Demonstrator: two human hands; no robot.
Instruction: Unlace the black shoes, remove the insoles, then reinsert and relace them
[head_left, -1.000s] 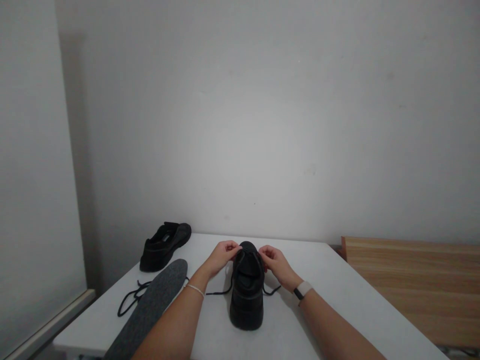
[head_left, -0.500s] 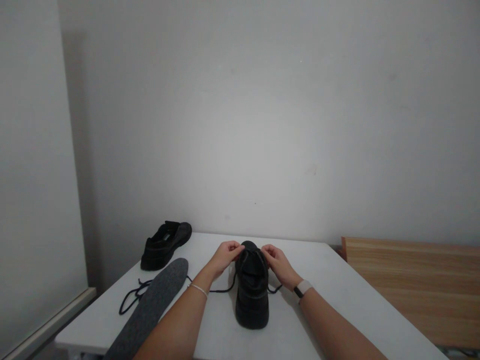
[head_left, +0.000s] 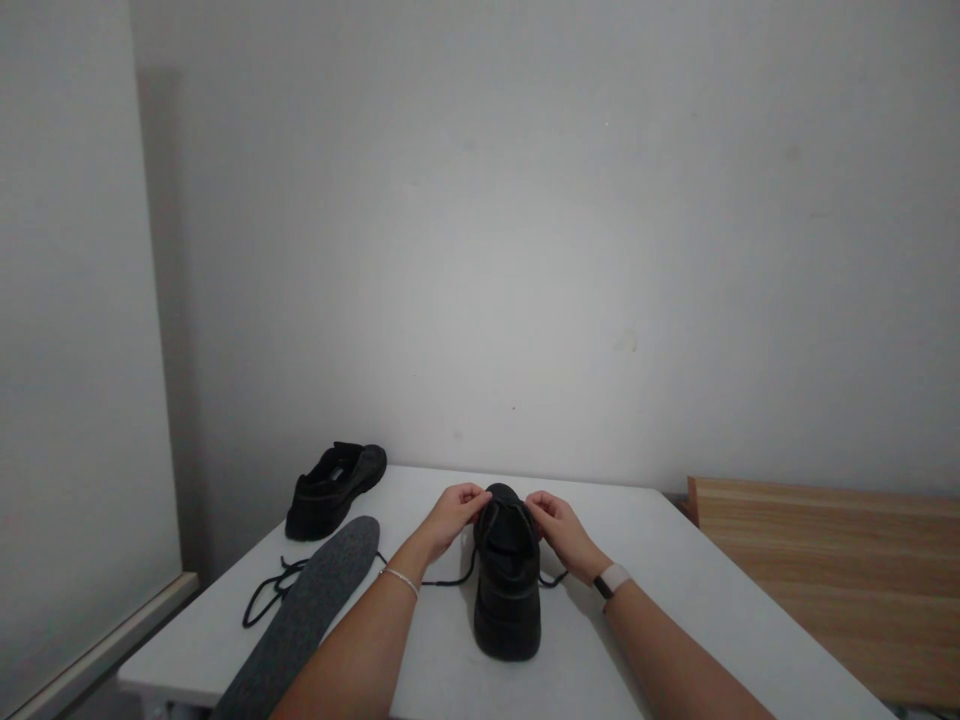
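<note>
A black shoe (head_left: 508,610) stands upright on the white table, heel toward me and toe toward the wall. My left hand (head_left: 456,512) pinches the left side of its upper near the eyelets with thumb and forefinger. Opposite it, my right hand (head_left: 553,522) pinches the right side in the same way. Whether the fingertips also hold lace is too small to see. A black shoelace (head_left: 450,582) runs out on the table left of the shoe, and a short dark strand shows on the right under my wrist.
A second black shoe (head_left: 319,512) sits at the table's back left. In front of it lie a grey felt insole (head_left: 330,570) and a looped black lace (head_left: 259,603). The white table (head_left: 675,600) meets a grey wall behind. Wooden board (head_left: 810,580) stands to the right.
Both hands stay at the shoe's sides with almost no movement. The whole view has shifted slightly, so everything appears a little farther right.
</note>
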